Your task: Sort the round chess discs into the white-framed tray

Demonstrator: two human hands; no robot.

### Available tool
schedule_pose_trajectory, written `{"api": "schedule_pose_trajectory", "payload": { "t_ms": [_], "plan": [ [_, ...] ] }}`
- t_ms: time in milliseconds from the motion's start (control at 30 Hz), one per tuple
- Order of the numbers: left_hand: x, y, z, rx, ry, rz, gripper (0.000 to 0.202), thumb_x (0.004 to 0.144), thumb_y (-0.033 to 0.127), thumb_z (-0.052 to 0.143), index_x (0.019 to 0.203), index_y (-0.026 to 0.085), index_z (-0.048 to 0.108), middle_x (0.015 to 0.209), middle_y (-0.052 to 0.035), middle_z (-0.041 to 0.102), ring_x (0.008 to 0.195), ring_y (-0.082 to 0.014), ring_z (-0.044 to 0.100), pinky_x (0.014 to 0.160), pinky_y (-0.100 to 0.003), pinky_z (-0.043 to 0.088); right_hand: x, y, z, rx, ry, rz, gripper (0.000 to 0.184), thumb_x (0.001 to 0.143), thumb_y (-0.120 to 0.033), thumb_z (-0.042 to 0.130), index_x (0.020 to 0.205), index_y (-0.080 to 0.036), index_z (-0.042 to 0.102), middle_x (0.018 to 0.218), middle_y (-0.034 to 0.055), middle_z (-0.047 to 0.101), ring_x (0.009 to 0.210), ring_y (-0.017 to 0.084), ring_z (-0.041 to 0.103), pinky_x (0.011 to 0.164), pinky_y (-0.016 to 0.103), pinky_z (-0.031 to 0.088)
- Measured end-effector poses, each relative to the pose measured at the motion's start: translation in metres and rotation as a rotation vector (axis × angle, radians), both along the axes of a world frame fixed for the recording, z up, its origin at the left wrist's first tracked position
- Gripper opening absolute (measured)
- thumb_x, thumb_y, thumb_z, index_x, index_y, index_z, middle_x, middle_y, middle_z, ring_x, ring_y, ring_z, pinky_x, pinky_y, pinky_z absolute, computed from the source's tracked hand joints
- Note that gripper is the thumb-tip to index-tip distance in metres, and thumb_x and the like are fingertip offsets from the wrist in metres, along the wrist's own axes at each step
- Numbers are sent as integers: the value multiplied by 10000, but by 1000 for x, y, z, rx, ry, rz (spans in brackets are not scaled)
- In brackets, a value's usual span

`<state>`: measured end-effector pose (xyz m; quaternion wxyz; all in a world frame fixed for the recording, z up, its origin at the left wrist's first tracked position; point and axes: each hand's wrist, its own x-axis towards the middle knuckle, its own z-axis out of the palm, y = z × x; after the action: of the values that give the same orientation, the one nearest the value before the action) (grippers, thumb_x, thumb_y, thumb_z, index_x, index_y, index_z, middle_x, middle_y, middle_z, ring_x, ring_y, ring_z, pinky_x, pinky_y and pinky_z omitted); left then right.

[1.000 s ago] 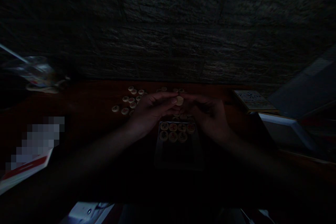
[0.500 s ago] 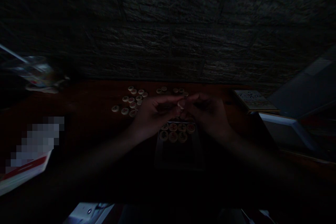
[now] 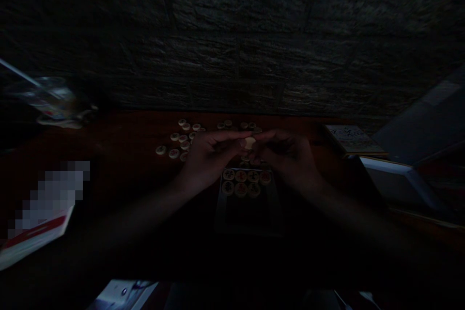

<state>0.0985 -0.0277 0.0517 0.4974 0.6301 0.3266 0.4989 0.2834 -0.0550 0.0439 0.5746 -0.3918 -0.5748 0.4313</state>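
Left hand and right hand narrowly pinch a round game piece by its rim. It looks light, hard and slightly slippery, so the edge suits gripping.

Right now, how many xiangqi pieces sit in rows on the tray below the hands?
7 xiangqi pieces: four in the back row and three in the front row, all on the tray, just below the left hand and right hand. Others may be hidden under the hands.

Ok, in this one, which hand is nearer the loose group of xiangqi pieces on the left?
Left. The left hand sits just right of the loose xiangqi pieces; the right hand is farther off to their right, past the pale disc that both hands hold.
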Motion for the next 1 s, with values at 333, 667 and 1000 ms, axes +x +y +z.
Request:
{"api": "schedule_pose_trajectory", "payload": {
  "t_ms": [333, 667, 1000],
  "plan": [
    [1, -5, -5, 181, 76, -79, 275, 812, 203, 831, 1086, 219, 809, 1038, -53, 830, 922, -210, 794, 861, -320, 645, -5, -1, -1, -7, -40, -79, 257, 745, -421, 902, 765, -204, 765, 705, 14, 758, 622, 144, 686, 596, 268, 551],
    [-2, -3, -7, 185, 94, -75, 265, 803, 220, 857, 1066, 218, 827, 1058, -56, 828, 950, -225, 797, 867, -314, 650, -4, -4, 3, -45, -73, -58, 300, 681, -418, 942, 789, -194, 773, 752, 29, 785, 647, 165, 720, 589, 269, 574],
    [-1, 0, -2, 13, -5, -56, 271, 757, 207, 884, 1023, 239, 837, 1043, -45, 827, 940, -229, 803, 889, -336, 658, -1, 2, -1, -35, 22, 23, 230, 761, -412, 894, 878, -226, 827, 814, 25, 811, 713, 162, 758, 673, 273, 624]
  ]
}}
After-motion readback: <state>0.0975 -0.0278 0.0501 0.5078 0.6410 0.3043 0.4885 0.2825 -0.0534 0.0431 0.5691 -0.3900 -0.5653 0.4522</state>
